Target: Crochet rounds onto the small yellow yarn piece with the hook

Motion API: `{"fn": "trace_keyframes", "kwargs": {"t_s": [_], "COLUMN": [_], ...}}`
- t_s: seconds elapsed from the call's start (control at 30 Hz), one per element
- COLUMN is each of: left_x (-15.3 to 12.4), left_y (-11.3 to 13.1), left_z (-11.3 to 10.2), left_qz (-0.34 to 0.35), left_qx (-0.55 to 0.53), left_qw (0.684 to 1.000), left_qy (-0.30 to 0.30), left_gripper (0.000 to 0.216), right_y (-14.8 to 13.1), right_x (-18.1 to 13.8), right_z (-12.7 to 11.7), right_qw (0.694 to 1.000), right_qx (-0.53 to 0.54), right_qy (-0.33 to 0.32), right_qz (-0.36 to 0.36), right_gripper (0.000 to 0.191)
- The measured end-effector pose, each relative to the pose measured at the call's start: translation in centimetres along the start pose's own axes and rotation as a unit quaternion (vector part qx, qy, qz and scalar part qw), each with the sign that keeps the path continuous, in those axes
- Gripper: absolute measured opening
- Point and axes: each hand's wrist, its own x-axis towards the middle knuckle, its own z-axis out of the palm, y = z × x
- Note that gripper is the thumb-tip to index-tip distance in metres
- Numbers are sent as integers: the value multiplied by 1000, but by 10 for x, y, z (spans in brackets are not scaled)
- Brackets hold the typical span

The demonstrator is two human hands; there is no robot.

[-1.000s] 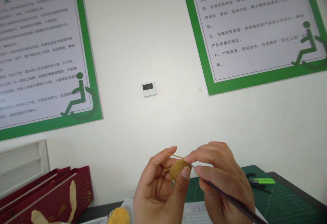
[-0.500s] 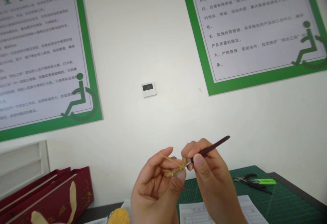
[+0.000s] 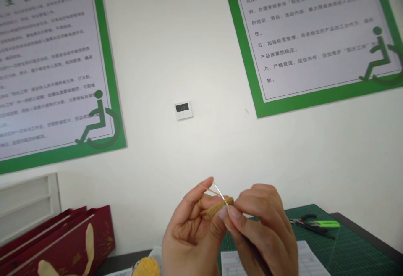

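My left hand (image 3: 192,236) is raised in front of me, its thumb and fingers pinched on a small mustard-yellow crochet piece (image 3: 217,207). A strand of yellow yarn (image 3: 206,188) runs taut over its forefinger. My right hand (image 3: 262,234) is closed around a crochet hook (image 3: 220,194), whose thin metal tip pokes up through the piece toward the left forefinger. The hook's dark handle is hidden under the right hand. A ball of yellow yarn (image 3: 145,266) lies below on the table.
A green cutting mat (image 3: 349,246) covers the table at the right, with pliers and a green-handled tool (image 3: 317,224) on it and a printed sheet (image 3: 233,263) near me. Dark red boxes (image 3: 59,242) stand at the left. Posters and a small thermostat (image 3: 183,110) hang on the white wall.
My right hand has swung the hook round: its handle, which pointed up and right, is now tucked below, and the metal tip now points up through the crochet piece. The left hand stayed put.
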Motion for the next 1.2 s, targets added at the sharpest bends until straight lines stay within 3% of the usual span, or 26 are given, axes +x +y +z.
{"fn": "trace_keyframes", "kwargs": {"t_s": [0.07, 0.13, 0.27, 0.37, 0.47, 0.57, 0.63, 0.67, 0.73, 0.8, 0.87, 0.93, 1.0, 1.03, 1.07, 1.13, 1.2], "left_x": [-1, 0, 5, 8, 10, 8, 7, 6, 4, 3, 3, 2, 2, 3, 3, 5, 7], "left_y": [-2, -4, -3, 0, 2, 2, 1, 1, 0, -1, -1, 0, 1, 2, 2, 3, 4], "left_z": [0, 0, -6, -11, -13, -10, -7, -5, -4, -4, -5, -5, -5, -5, -6, -7, -10], "left_qz": [48, 71, 38, 6, -32, -59, -53, -42, -19, -2, 4, -7, -56, -91, -127, -186, -208], "left_qx": [29, 51, 52, 33, 23, 18, 12, 10, 15, 26, 33, 26, 1, -15, -29, -48, -51], "left_qw": [998, 996, 997, 998, 996, 995, 997, 998, 999, 999, 999, 999, 996, 992, 985, 972, 967], "left_qy": [14, 11, -32, -62, -78, -77, -63, -52, -32, -23, -23, -38, -71, -92, -111, -134, -139], "left_gripper": [44, 44, 39, 36, 34, 32, 32, 32, 32, 33, 36, 41, 44, 45, 46, 48, 49], "right_y": [-3, -4, -4, -2, 0, 0, 0, 0, 2, 4, 7, 9, 11, 11, 11, 8, 3], "right_x": [1, 1, 1, 5, 13, 16, 15, 13, 8, 4, 0, -2, -3, -3, -4, -4, -3], "right_z": [-3, -6, -12, -13, -10, -4, -1, 1, 2, 0, -4, -9, -12, -12, -11, -5, 2], "right_qw": [1000, 998, 964, 888, 779, 679, 657, 664, 710, 798, 905, 982, 1000, 999, 999, 991, 954], "right_qx": [-21, 20, 103, 199, 328, 416, 440, 441, 423, 372, 270, 115, -18, -37, -19, 103, 234], "right_qy": [-9, -4, 30, 37, 21, 4, 2, 0, -4, -3, -12, -19, -2, 16, 32, 53, 76], "right_qz": [7, 58, 244, 412, 534, 604, 612, 604, 562, 474, 330, 148, 4, -28, -25, 59, 174], "right_gripper": [32, 28, 14, 23, 38, 41, 40, 39, 33, 20, 6, 20, 32, 32, 28, 17, 9]}}
